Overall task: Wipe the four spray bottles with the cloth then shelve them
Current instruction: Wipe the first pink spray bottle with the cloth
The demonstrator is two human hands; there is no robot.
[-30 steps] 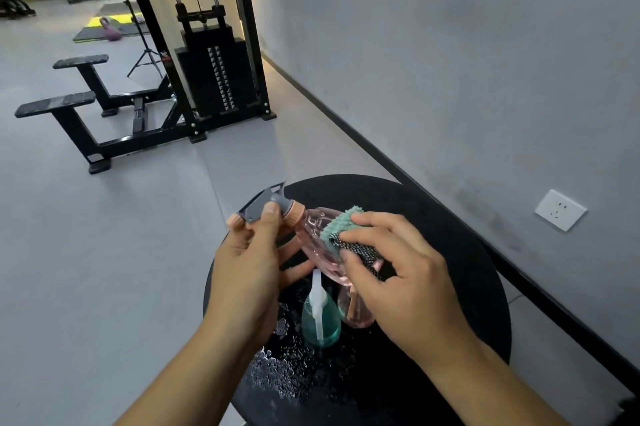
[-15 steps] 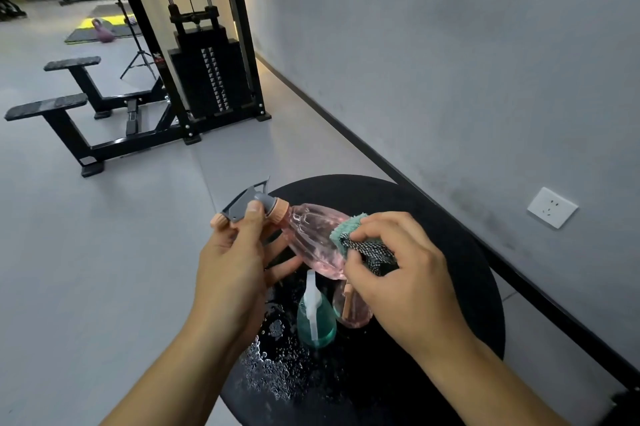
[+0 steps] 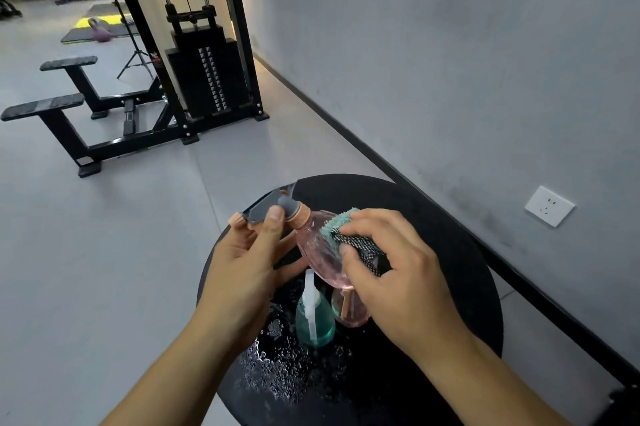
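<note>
My left hand (image 3: 242, 273) grips the grey spray head of a clear pink spray bottle (image 3: 317, 252), held on its side above the round black table (image 3: 433, 228). My right hand (image 3: 398, 280) pinches a teal cloth (image 3: 341, 223) with a black-and-white checked edge against the bottle's body. Below them a teal spray bottle (image 3: 315, 320) with a white nozzle stands on the table. A second pink bottle (image 3: 349, 309) stands beside it, partly hidden by my right hand.
Water droplets (image 3: 277, 366) cover the near left part of the table. A grey wall with a white socket (image 3: 549, 206) runs along the right. A black cable weight machine (image 3: 204, 72) and benches (image 3: 52, 107) stand on the grey floor beyond.
My right hand has slid the cloth back up the pink bottle's body toward its neck. The left hand keeps its hold on the spray head.
</note>
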